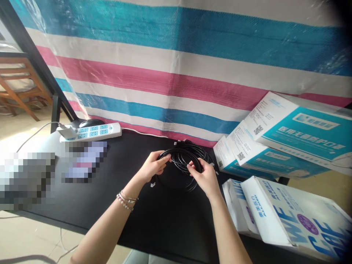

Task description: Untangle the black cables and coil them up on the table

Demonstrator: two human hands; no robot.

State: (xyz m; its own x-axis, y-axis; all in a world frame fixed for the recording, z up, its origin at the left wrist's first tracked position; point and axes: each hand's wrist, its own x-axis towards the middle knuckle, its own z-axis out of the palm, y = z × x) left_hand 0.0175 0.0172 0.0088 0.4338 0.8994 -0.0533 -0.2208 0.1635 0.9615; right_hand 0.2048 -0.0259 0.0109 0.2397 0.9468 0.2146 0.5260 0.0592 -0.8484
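Observation:
Both hands grip one coiled black cable [181, 150] above the black table [110, 205]. My left hand [156, 165] pinches the coil's left side between thumb and fingers. On the opposite side, my right hand [204, 175] is closed round the coil. A white-tagged cable end [153, 184] hangs below my left hand. Behind the held coil lies a pile of more black cables [203, 148] with small white tags. Where the held coil and the pile overlap, I cannot tell every loop apart.
A white power strip [112, 130] with a plugged-in adapter stands at the back left. Blurred items [86, 161] lie in front of it. Teal-and-white mask boxes [302, 128] are stacked at right, with white boxes [297, 216] nearer me. A striped plastic sheet [165, 80] hangs behind.

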